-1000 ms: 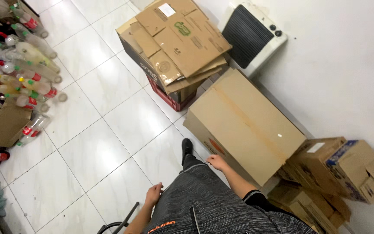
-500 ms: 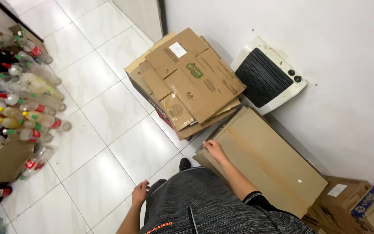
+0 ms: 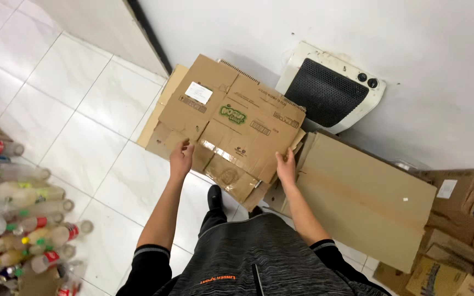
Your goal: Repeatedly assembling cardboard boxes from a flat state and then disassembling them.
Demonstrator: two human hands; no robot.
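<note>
A flattened brown cardboard box (image 3: 231, 118) tops a stack of flat cardboard on the white tiled floor by the wall. My left hand (image 3: 181, 158) grips its near left edge. My right hand (image 3: 287, 165) grips its near right edge. Both arms reach forward from my body. A second large flat cardboard sheet (image 3: 366, 197) lies just to the right of the stack, touching it.
A white heater with a black grille (image 3: 330, 87) leans against the wall behind the stack. Several plastic bottles (image 3: 17, 219) lie piled at the left. More cardboard boxes (image 3: 462, 219) crowd the right edge. A dark door frame (image 3: 149, 35) runs up at the top.
Both hands have come forward and taken hold of the top flattened box; earlier the left hand hung by my side and the right touched the large sheet. The view has moved closer to the stack.
</note>
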